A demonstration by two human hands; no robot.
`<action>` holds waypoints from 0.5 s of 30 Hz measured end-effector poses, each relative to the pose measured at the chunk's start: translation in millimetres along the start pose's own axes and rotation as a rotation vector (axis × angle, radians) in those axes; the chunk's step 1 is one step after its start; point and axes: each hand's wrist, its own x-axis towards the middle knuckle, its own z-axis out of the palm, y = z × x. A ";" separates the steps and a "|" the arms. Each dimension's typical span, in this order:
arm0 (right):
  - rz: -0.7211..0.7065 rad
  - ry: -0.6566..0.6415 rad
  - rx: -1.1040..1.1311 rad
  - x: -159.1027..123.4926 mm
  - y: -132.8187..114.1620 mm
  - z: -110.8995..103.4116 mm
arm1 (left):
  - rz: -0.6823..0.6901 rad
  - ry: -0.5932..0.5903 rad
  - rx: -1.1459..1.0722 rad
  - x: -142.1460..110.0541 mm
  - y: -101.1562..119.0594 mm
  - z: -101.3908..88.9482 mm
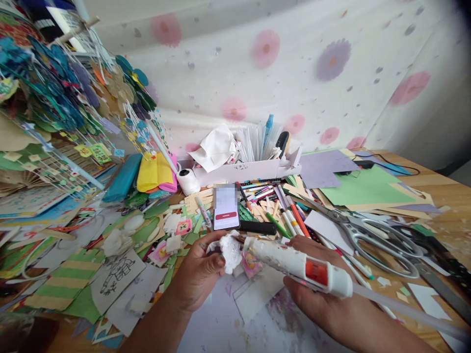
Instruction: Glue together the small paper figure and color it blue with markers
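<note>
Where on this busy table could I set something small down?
Bare wood shows at the right edge, beyond the green paper. The pale sheet is mostly uncovered between the forearms, below the left hand and right hand. It's crowded around the phone, the large scissors and the left side's paper scraps.

Phone (pixel 226 208) screen: upper part pixelated. Forearms cut off at bottom edge. Handwriting on white box (pixel 235 171) too small.
</note>
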 end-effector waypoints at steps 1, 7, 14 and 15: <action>-0.002 0.007 0.003 -0.2 0.7 0.3 | 0.003 -0.006 -0.001 0.3 0.4 -0.2; 0.063 0.025 0.027 -2.9 7.0 7.5 | 0.017 -0.057 -0.018 2.7 5.3 2.5; 0.022 -0.001 0.084 1.2 4.5 5.9 | 0.055 -0.076 -0.043 3.1 4.8 2.6; 0.025 -0.016 0.079 1.8 4.3 5.4 | 0.057 -0.073 -0.040 3.1 4.8 2.3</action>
